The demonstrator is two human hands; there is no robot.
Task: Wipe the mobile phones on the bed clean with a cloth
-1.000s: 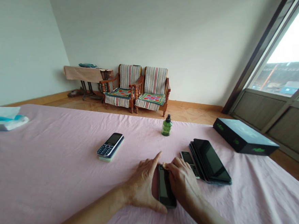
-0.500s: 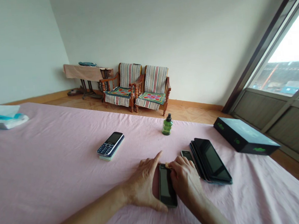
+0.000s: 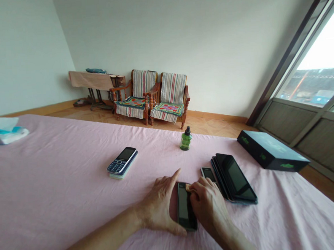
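- Okay, from my end of the feed: the black rectangular touchscreen phone [image 3: 185, 208] lies flat, screen up, between my two hands.
- My left hand [image 3: 159, 206] makes a wide C around its left side, gripping nothing; can't tell if the thumb actually presses the bottom edge.
- My right hand [image 3: 208, 203] is curled up, pinching a small tan scrap [image 3: 187, 187] of something soft at the phone's top right corner.
- Risk, imo: a hard sideways push could skid the phone on the wrinkled pink fabric cover [image 3: 67, 177], since the left hand looks loose. The scrap could slip out too, pinch is small.
- Biggest obstacle: the silver keypad phone [image 3: 207, 173], partly hidden just past the right hand, then the stack of flat black tablets [image 3: 236, 178] right of it. A wide swing might bump both.
- Well clear: green plastic bottle [image 3: 185, 140] beyond the hands, black box with green lettering [image 3: 272, 152] far right of the right hand, dark blue keypad phone [image 3: 122, 161] past the left hand on a little pile.
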